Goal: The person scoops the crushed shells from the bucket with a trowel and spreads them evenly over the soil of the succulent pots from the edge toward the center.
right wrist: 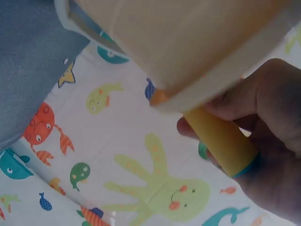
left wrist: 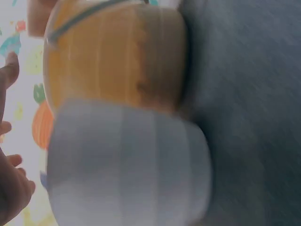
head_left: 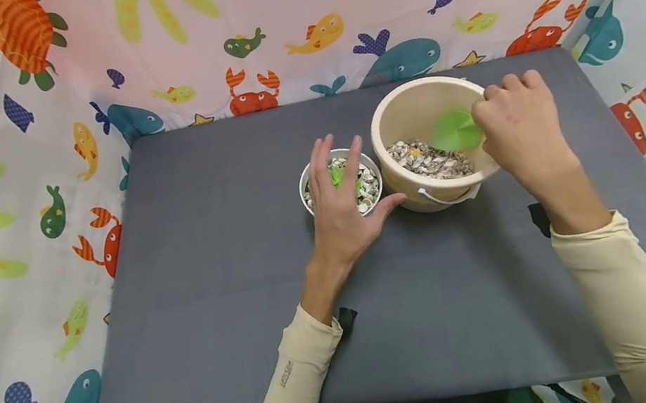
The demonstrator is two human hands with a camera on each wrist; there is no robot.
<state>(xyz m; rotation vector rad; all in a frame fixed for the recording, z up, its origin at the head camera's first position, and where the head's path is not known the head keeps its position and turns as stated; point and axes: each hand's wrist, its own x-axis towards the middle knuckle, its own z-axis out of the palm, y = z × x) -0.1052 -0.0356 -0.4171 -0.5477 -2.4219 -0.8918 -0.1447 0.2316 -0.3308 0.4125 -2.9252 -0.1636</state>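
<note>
My right hand [head_left: 520, 125] grips the yellow handle [right wrist: 221, 141] of a toy shovel over the right rim of a large cream bucket [head_left: 410, 192]. The shovel's green blade [head_left: 454, 131] is inside the bucket, above a layer of mixed shells and gravel [head_left: 428, 161]. Fingers spread, my left hand [head_left: 339, 213] is over the near side of a small white bucket [left wrist: 117, 160], holding nothing. Shells [head_left: 367, 183] fill this small bucket, and a bright green piece [head_left: 335, 174] among them is partly covered by my fingers. Whether the left hand touches its rim I cannot tell.
Both buckets stand side by side at the back of a grey cloth-covered table [head_left: 215, 248]. The large one's white carrying handle [head_left: 447, 200] hangs down at the front. A curtain with sea animals [head_left: 159, 65] closes off the back and both sides.
</note>
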